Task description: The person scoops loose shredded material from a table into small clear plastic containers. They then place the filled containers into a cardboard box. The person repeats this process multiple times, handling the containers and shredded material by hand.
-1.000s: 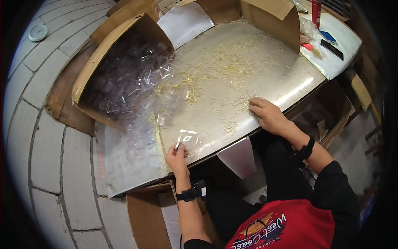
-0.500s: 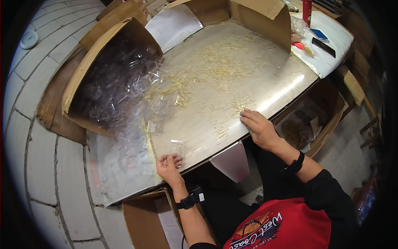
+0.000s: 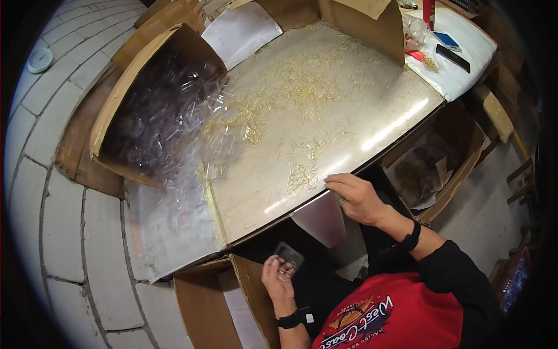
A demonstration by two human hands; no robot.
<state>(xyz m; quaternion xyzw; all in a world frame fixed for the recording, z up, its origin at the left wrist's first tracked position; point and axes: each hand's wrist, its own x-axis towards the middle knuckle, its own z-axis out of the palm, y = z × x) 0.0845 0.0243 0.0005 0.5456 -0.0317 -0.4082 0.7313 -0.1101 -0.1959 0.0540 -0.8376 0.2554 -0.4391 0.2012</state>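
My left hand (image 3: 279, 278) is closed on a small clear plastic box (image 3: 290, 256), held below the table's front edge. A few thin shiny strands show by its fingers, too small to make out. My right hand (image 3: 359, 199) is at the table's front edge with its fingers stretched to the left and the thumb lower and apart. No held thing shows in it. Just left of its fingertips lies a small heap of thin gold-coloured wire pieces (image 3: 303, 177). Many more gold-coloured wire pieces (image 3: 314, 87) are scattered over the tabletop (image 3: 256, 203).
A tipped cardboard box (image 3: 107, 110) spills clear plastic boxes (image 3: 168, 122) onto the table's left side. Another open carton (image 3: 200, 302) stands below, beside my left arm. Under the table's right side sits a carton (image 3: 459, 192). A phone (image 3: 452, 58) lies on the white side surface.
My left hand has moved off the tabletop, down and right, with a clear box. My right hand has slid toward the near edge, and wire pieces now heap left of it.
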